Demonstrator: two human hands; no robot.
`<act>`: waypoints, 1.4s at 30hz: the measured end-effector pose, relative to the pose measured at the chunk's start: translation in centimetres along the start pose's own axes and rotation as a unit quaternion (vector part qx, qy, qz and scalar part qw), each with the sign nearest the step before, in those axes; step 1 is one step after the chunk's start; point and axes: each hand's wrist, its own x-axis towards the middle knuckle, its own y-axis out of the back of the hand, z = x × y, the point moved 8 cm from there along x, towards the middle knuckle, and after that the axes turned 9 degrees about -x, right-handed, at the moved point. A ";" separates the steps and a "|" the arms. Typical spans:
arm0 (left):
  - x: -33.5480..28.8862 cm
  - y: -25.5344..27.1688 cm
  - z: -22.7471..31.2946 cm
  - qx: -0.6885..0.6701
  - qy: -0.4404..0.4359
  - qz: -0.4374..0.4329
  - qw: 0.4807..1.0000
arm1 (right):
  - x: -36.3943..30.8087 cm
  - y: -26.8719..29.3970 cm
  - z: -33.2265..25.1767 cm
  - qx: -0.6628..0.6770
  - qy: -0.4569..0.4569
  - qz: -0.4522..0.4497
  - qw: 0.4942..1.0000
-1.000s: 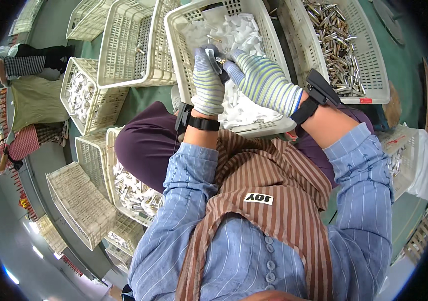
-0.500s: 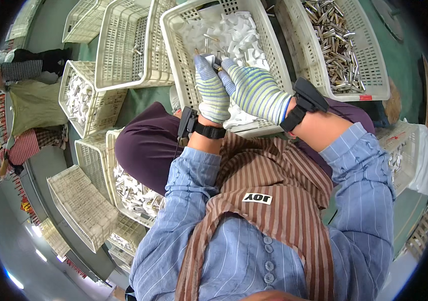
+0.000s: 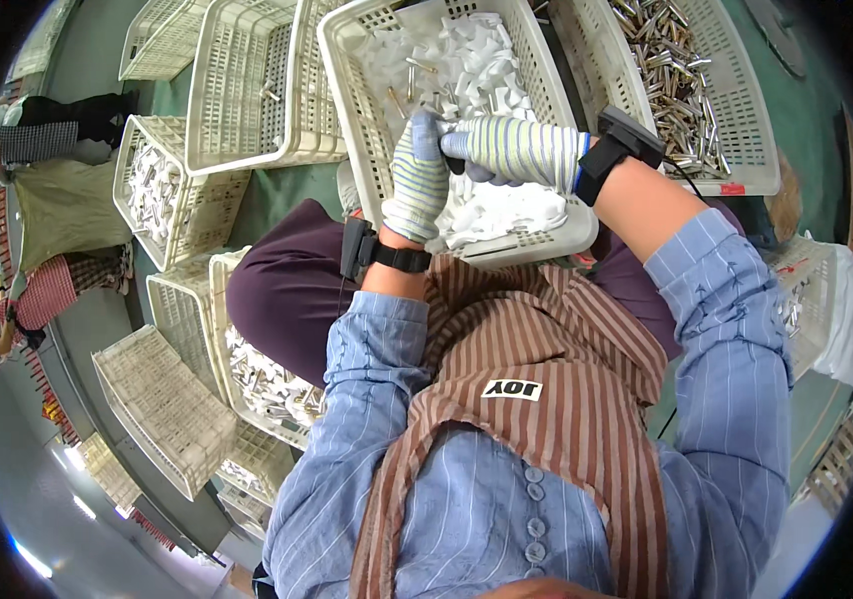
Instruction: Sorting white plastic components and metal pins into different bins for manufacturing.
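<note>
My left hand and my right hand, both in striped knit gloves, meet over a white plastic basket. The fingers of both are closed and pressed together at one spot. A small dark bit shows between them, but the gloves hide what they hold. Below and beyond the hands, the basket is filled with white plastic pieces. A few slim metal rods with gold-coloured ends lie among those pieces.
At the right stands a crate of metal rods. A white crate at the left holds a few small pieces. More baskets of white and metal parts stand nearby. Two people are at the far left.
My right hand has turned and its fingers have curled in, against my left fingertips. The dark piece seen between the hands is now mostly covered.
</note>
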 end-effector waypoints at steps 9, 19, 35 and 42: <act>8.3 9.1 4.8 -0.268 -0.025 0.196 0.943 | -2.0 11.0 -2.4 0.094 0.144 0.262 0.950; 16.4 13.9 -5.2 0.274 0.069 0.118 0.952 | -5.6 11.3 -7.1 0.221 0.201 0.241 0.923; 10.1 5.1 -20.0 0.637 0.089 -0.164 0.748 | -6.2 12.4 -5.3 0.097 0.181 0.304 0.930; 5.7 6.0 -20.7 0.634 0.081 -0.235 0.732 | -5.0 11.0 -7.7 0.075 0.210 0.275 0.935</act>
